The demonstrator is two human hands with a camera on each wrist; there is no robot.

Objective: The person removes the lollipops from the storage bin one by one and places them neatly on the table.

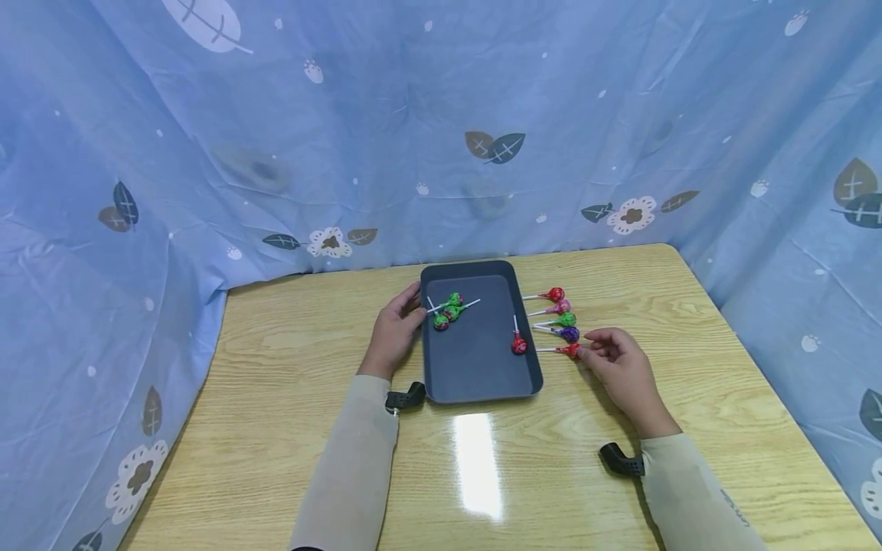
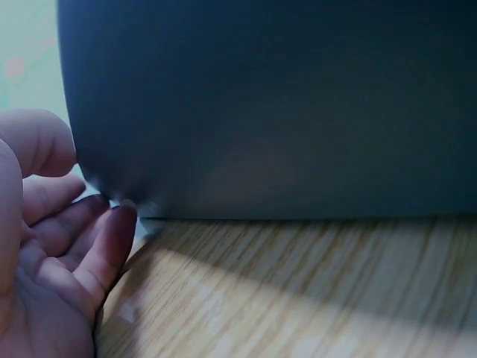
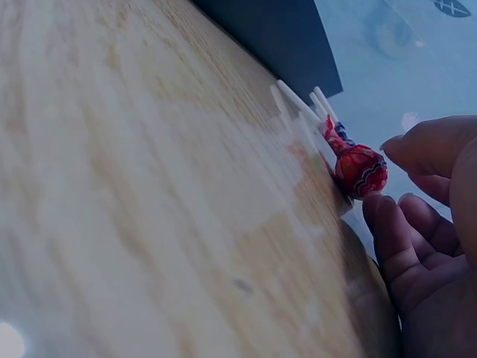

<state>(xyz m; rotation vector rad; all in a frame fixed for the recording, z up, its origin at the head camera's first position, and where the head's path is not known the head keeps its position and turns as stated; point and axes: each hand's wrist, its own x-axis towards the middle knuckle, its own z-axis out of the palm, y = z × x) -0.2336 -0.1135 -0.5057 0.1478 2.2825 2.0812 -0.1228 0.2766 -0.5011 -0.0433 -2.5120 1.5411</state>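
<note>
A dark grey baking tray (image 1: 475,383) rests on the table. My left hand (image 1: 397,329) grips its left side; in the left wrist view the thumb is against the wall and the curled fingers meet its lower edge. In the tray lie three green lollipops (image 1: 441,321) at upper left and a red lollipop (image 1: 519,343) at the right. My right hand (image 1: 620,371) touches another red lollipop (image 1: 570,350) at the near end of a row, thumb and fingertips spread around its candy head. Beyond it lie a purple lollipop (image 1: 569,334), a green one (image 1: 567,319), a pink one (image 1: 563,306) and a further red one (image 1: 555,294).
The row lies just right of the tray, sticks pointing toward it. A wood-grain table (image 1: 289,459) carries everything. Blue patterned cloth (image 1: 386,138) hangs behind and at both sides. Black wrist cameras (image 1: 406,397) are strapped over the light sleeves (image 1: 351,467).
</note>
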